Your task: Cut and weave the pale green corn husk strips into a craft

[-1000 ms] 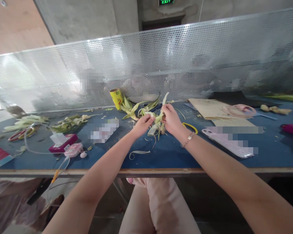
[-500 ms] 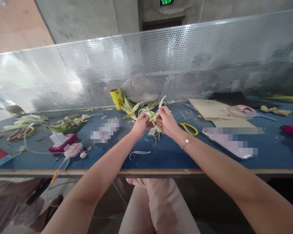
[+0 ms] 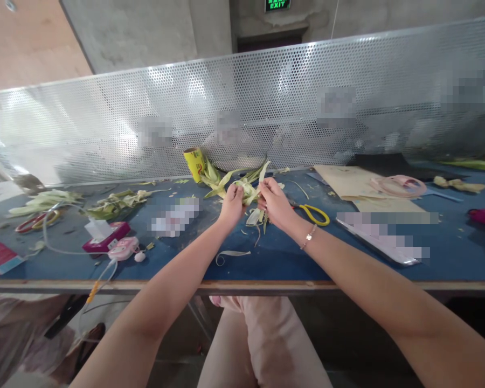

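Observation:
Over the blue tabletop, a bundle of pale green corn husk strips (image 3: 248,193) is held between my two hands. My left hand (image 3: 233,205) pinches its left side, thumb on top. On the other side, my right hand (image 3: 275,200) grips a strip that sticks up past the fingers; a bracelet is on that wrist. Loose husk scraps (image 3: 257,217) hang or lie just below the hands; I cannot tell which. Behind my left hand lie more green husks (image 3: 212,180) beside a yellow cardboard tube (image 3: 194,164). Yellow-handled scissors (image 3: 316,214) rest right of my right hand, their blades partly hidden.
A perforated metal screen (image 3: 242,108) runs along the table's back. Left are husk piles (image 3: 119,203), a magenta tissue box (image 3: 107,237) and a pink charger (image 3: 123,248) with a cable. Right are a phone (image 3: 380,240), brown paper (image 3: 343,186) and a pink tape roll (image 3: 402,186).
My left hand has turned slightly, its fingers more upright against the husk. My right hand has shifted only a little. Both still hold the bundle, and the view has moved slightly.

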`<state>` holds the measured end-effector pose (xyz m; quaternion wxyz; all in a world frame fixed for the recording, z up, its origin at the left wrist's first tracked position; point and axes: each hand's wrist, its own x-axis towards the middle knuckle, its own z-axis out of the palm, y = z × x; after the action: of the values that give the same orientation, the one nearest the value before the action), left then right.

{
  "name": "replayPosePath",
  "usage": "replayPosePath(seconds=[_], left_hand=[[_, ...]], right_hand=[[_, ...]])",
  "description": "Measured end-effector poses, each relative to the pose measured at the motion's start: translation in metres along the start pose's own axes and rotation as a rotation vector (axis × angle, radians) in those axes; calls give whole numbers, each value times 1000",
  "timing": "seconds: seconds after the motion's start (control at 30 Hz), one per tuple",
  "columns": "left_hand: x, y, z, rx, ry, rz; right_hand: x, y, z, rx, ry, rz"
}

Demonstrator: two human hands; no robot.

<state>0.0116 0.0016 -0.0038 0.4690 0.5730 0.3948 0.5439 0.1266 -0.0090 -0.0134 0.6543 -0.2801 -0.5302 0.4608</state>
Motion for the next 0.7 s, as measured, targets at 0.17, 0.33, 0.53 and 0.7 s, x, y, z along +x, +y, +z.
replayPosePath(seconds=[0.17,0.33,0.53,0.7], left_hand=[[-3,5,-2,-28,-130,5],[-6,9,0,-15,-221,-22],[-7,8,-2,64,-226,57],[-5,3,-8,212,-270,201]], right_hand=[[6,-8,-10,21,101,-19],[15,-14,-26,65,177,-55],[20,-18,-35,90,266,-59],[24,-23,-42,122,369,-93]])
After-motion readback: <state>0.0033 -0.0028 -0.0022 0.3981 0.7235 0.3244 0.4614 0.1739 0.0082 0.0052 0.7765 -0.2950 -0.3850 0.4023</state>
